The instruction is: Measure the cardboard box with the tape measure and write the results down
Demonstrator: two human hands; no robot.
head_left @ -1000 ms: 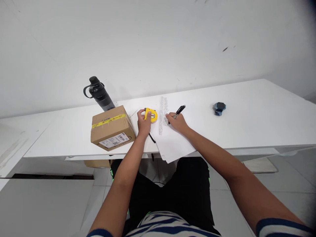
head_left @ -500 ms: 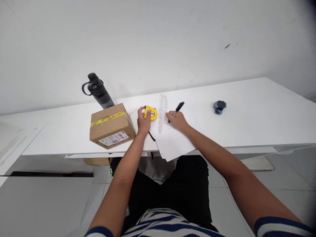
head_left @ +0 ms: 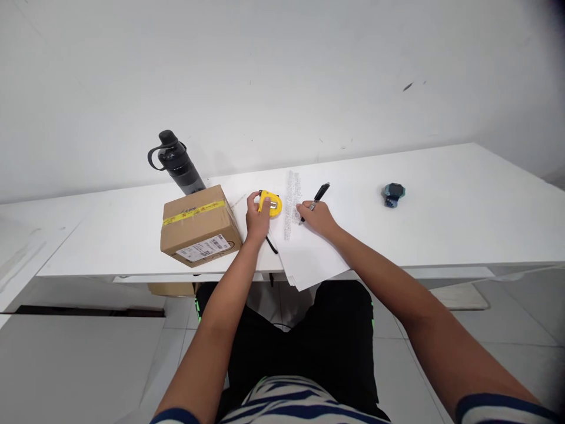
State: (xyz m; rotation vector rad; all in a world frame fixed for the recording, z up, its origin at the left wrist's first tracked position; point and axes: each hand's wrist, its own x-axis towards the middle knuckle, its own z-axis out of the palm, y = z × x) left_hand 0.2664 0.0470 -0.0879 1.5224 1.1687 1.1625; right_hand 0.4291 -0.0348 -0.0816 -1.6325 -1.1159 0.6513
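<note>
My left hand [head_left: 257, 221] is closed around a yellow tape measure [head_left: 274, 204], thumb on its face, at the left edge of some white paper sheets [head_left: 309, 262]. A black wrist strap [head_left: 271, 245] trails from beneath that hand. In my right hand [head_left: 318, 217] is a black pen [head_left: 322, 191], tilted, with its tip down at the paper. Lines of small dark handwriting [head_left: 289, 206] run along the sheet's left part, between my two hands.
A taped cardboard box [head_left: 198, 227] with a shipping label stands left of my left hand. Behind it is a dark water bottle [head_left: 179, 165]. A blue-grey watch [head_left: 392, 194] lies to the right on the white desk [head_left: 450, 218], which meets the wall at the back.
The pen tip has shifted very slightly down the sheet. My left hand keeps its hold on the tape measure. The whole view has moved a little.
</note>
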